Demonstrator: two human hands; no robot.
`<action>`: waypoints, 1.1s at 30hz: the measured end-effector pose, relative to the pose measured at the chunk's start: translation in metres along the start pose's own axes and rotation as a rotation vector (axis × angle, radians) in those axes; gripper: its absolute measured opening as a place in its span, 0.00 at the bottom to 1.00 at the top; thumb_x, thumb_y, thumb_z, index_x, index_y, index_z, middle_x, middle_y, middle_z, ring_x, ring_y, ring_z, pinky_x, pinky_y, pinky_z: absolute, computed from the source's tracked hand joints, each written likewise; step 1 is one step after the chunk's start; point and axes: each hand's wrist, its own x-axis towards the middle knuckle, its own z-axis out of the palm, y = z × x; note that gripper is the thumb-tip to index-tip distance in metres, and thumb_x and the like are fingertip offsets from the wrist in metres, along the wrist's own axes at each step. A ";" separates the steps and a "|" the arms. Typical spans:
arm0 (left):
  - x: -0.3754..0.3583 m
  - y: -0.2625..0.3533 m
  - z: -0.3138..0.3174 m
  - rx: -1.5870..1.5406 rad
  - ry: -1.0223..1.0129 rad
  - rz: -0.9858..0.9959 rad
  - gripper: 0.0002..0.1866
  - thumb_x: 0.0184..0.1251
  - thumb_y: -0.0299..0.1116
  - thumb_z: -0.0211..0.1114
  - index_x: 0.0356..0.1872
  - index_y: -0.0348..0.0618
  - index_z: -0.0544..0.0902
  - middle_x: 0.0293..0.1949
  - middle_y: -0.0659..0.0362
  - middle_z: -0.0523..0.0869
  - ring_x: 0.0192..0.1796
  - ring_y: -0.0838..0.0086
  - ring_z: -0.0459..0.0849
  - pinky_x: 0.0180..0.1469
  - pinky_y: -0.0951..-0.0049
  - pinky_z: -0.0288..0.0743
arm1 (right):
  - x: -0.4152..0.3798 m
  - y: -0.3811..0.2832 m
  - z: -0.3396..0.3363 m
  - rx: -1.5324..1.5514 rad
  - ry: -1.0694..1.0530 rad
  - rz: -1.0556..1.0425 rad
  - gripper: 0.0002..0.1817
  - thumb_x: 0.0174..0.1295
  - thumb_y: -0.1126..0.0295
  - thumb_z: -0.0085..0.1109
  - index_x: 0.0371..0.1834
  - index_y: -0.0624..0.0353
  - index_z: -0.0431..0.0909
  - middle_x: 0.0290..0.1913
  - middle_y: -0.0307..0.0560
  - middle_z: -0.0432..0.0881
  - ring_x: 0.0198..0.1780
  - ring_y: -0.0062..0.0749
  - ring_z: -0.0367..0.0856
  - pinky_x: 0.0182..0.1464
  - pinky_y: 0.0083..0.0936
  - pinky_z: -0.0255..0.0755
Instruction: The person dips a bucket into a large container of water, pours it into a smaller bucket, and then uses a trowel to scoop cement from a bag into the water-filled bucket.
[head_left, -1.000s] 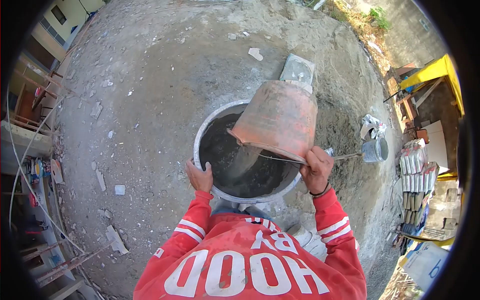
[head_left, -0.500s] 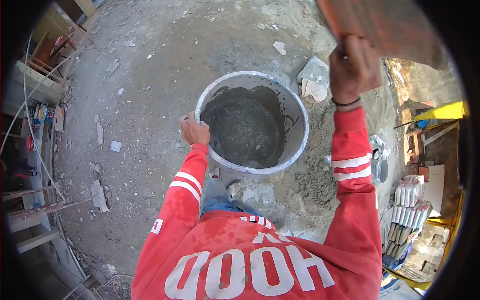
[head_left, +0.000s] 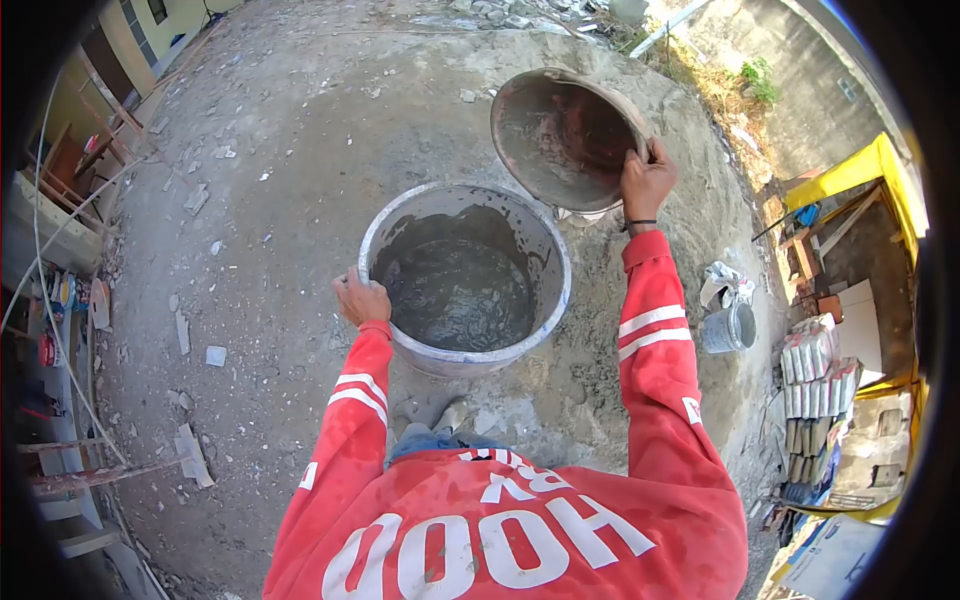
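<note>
two buckets, two hands

we see the grey bucket (head_left: 466, 345) of wet mix on the ground, our left hand (head_left: 361, 300) clasping its rim. beyond it, our right hand (head_left: 646, 183) grips the rim of the tilted, empty orange bucket (head_left: 565, 135).
</note>
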 end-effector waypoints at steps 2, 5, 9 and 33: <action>-0.002 0.001 -0.002 -0.027 -0.015 -0.001 0.18 0.55 0.25 0.69 0.50 0.48 0.83 0.50 0.51 0.78 0.54 0.52 0.80 0.54 0.53 0.75 | 0.033 -0.039 -0.030 -0.068 0.112 -0.070 0.07 0.51 0.79 0.59 0.24 0.64 0.69 0.22 0.35 0.60 0.27 0.19 0.57 0.28 0.24 0.55; 0.002 0.003 -0.001 -0.039 -0.027 -0.008 0.18 0.55 0.25 0.69 0.49 0.46 0.82 0.50 0.51 0.78 0.54 0.52 0.80 0.55 0.54 0.74 | 0.084 -0.132 -0.066 -0.077 0.352 -0.274 0.10 0.53 0.80 0.59 0.21 0.62 0.67 0.20 0.29 0.60 0.26 0.15 0.55 0.28 0.20 0.50; 0.007 -0.010 0.010 -0.018 -0.035 0.011 0.18 0.55 0.27 0.70 0.49 0.45 0.81 0.50 0.50 0.78 0.54 0.51 0.80 0.56 0.54 0.74 | 0.183 -0.214 -0.102 0.146 0.471 -0.812 0.14 0.56 0.80 0.64 0.14 0.59 0.73 0.17 0.33 0.74 0.23 0.16 0.63 0.26 0.25 0.59; 0.127 0.006 0.055 -0.074 -0.495 0.108 0.35 0.56 0.30 0.70 0.68 0.49 0.70 0.62 0.40 0.74 0.64 0.44 0.75 0.64 0.51 0.71 | -0.108 -0.090 0.072 0.332 -0.137 1.056 0.09 0.55 0.82 0.66 0.38 0.67 0.80 0.33 0.38 0.83 0.27 0.21 0.78 0.29 0.21 0.73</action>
